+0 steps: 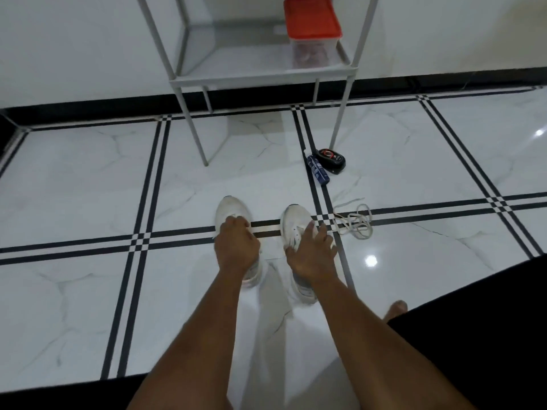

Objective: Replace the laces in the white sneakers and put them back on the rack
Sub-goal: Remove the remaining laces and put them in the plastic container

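Two white sneakers stand side by side on the tiled floor, toes pointing away from me. My left hand is closed over the tongue area of the left sneaker. My right hand lies on the right sneaker, fingers spread over its laced top and outer side. Just right of that shoe, a loose white lace lies coiled on the floor. The grey metal rack stands straight ahead against the wall, its lower shelf above the floor.
A clear box with a red lid sits on the rack's shelf at the right. A blue tube and a black tin lie on the floor by the rack's right front leg. A bare foot shows at lower right.
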`<state>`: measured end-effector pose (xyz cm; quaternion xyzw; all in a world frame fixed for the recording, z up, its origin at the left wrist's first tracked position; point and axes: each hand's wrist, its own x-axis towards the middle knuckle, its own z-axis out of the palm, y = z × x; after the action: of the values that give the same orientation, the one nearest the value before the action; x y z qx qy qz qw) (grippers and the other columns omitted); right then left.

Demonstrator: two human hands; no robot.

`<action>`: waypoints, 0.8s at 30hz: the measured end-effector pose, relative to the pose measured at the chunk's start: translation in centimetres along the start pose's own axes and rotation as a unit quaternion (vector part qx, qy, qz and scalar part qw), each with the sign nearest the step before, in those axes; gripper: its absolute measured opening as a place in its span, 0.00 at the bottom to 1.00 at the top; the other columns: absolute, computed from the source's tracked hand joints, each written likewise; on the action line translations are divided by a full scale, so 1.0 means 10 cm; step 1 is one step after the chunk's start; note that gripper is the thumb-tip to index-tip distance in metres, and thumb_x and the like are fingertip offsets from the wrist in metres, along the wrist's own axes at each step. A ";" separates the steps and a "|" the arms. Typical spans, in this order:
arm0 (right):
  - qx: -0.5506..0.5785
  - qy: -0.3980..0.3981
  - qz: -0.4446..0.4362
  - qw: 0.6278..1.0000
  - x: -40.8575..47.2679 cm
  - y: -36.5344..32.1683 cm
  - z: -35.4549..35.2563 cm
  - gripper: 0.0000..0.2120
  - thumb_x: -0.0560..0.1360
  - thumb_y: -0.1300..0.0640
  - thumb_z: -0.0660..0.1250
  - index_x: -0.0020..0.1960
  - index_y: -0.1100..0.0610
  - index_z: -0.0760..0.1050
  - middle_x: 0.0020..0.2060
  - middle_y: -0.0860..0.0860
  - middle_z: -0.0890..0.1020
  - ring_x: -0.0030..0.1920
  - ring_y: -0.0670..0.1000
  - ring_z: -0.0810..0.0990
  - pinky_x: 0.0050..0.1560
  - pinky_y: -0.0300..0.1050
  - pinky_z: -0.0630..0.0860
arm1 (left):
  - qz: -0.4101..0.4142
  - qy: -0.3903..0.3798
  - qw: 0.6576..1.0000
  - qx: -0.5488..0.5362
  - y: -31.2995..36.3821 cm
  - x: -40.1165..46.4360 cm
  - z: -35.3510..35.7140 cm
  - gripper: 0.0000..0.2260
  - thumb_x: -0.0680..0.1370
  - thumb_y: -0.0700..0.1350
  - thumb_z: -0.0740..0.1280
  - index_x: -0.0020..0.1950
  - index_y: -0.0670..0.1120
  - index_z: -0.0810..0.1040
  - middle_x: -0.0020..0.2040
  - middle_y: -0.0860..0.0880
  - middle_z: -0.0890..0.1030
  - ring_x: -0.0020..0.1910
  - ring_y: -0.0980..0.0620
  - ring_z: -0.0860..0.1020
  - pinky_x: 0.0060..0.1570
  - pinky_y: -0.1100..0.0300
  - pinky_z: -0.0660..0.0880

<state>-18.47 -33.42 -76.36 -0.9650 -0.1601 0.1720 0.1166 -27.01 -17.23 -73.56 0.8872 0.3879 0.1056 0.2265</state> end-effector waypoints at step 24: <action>0.122 -0.087 -0.166 0.975 -0.57 -0.84 0.32 0.34 0.73 0.37 0.72 0.73 0.51 0.68 0.63 0.51 0.72 0.60 0.58 0.80 0.57 0.54 0.80 | -0.179 -0.027 0.915 -0.361 -0.41 0.48 -0.89 0.05 0.82 0.48 0.67 0.52 0.47 0.77 0.42 0.47 0.86 0.33 0.50 0.81 0.43 0.49 0.83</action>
<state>-26.92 -27.15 -75.23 -0.8848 -0.3050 0.2517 0.2464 -29.59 -8.36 -67.70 0.6634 0.4695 0.1724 0.5566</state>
